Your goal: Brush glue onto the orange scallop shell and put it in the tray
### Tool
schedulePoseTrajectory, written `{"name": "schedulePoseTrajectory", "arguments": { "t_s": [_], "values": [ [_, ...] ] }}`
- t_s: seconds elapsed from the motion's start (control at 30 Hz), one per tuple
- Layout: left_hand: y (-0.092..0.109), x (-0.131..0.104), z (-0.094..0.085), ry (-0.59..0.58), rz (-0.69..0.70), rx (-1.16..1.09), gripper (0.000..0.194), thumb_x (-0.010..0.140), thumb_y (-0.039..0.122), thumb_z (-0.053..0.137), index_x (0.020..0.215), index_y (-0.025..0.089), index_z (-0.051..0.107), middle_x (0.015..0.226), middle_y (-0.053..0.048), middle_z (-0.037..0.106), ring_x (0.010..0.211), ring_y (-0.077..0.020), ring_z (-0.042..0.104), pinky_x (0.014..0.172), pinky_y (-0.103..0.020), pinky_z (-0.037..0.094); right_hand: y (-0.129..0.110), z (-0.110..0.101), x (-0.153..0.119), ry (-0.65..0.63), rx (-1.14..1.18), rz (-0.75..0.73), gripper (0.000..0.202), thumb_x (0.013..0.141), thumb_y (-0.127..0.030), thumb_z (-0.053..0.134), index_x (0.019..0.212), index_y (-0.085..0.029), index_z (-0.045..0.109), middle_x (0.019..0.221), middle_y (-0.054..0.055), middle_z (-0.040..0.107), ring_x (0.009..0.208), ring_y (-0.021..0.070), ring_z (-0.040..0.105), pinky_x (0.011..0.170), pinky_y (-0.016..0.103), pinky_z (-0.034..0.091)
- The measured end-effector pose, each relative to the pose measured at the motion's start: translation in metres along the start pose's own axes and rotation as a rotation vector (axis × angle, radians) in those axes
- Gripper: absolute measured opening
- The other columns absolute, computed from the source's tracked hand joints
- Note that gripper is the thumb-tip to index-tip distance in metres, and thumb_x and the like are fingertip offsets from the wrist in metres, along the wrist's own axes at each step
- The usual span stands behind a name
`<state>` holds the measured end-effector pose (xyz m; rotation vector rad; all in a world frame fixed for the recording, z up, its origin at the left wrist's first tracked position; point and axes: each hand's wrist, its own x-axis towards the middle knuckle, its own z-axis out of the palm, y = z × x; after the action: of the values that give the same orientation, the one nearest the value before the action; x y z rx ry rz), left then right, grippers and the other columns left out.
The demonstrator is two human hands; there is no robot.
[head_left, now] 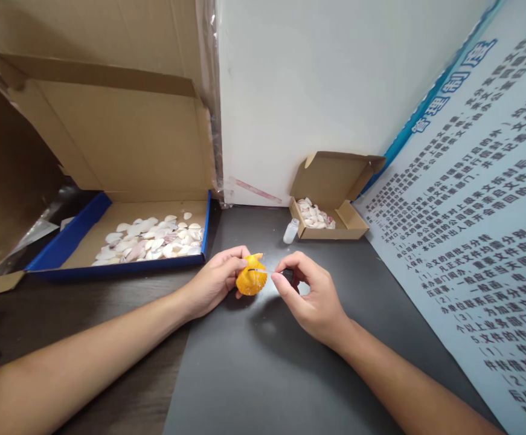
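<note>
While my left hand (220,278) clamps its thumb and fingers on the edge of a ridged, orange-yellow scallop shell (250,281), my right hand (311,296) pinches a thin-stemmed applicator with a black cap (287,275), thumb and forefinger drawn together on it. The stem reaches leftward from my right fingertips across the shell's face — I cannot tell whether its tip touches. Pale streaks mark the shell, which sits between my two hands, above a smooth dark-grey mat (244,374). Just beyond my right fingers stands a small frosted-white bottle (290,232), close beside a small brown cardboard box (348,233) of whitish shells (314,215). Past my left fingers, farther left, lies a wide blue-sided cardboard box (206,232) — pale, loose seashells (154,238) cover part of its floor.
</note>
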<state>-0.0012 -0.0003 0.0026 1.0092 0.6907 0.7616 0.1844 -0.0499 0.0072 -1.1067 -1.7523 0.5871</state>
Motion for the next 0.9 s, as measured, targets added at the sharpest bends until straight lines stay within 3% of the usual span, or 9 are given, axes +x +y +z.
{"name": "schedulePoseTrajectory", "arguments": {
  "t_s": [0.53,0.77,0.9],
  "values": [
    [-0.002,0.0,0.0,0.06,0.007,0.016,0.018,0.077,0.028,0.06,0.069,0.018,0.047,0.062,0.001,0.053,0.05,-0.0087,0.045,0.04,-0.017,0.033,0.001,-0.001,0.001,-0.028,-0.024,0.028,0.005,0.086,-0.021,0.057,0.082,-0.019,0.055,0.073,-0.002,0.053,0.058,0.01,0.043,0.053,0.022,0.038],
    [-0.001,0.001,0.002,0.101,0.017,0.019,0.018,0.075,0.026,0.06,0.069,0.018,0.045,0.057,0.004,0.048,0.045,-0.005,0.038,0.038,-0.014,0.023,0.003,0.003,0.001,-0.018,-0.004,0.008,0.004,0.087,-0.022,0.054,0.085,-0.02,0.055,0.074,-0.001,0.052,0.061,0.0115,0.046,0.056,0.024,0.04],
    [-0.003,0.006,-0.002,0.089,0.023,0.058,0.023,0.075,0.031,0.063,0.068,0.018,0.045,0.051,0.006,0.044,0.038,-0.0029,0.03,0.035,-0.013,0.018,0.001,-0.001,0.017,-0.079,-0.031,0.003,0.008,0.087,-0.025,0.056,0.091,-0.02,0.053,0.078,-0.001,0.053,0.059,0.0105,0.046,0.055,0.024,0.04]
  ]
}}
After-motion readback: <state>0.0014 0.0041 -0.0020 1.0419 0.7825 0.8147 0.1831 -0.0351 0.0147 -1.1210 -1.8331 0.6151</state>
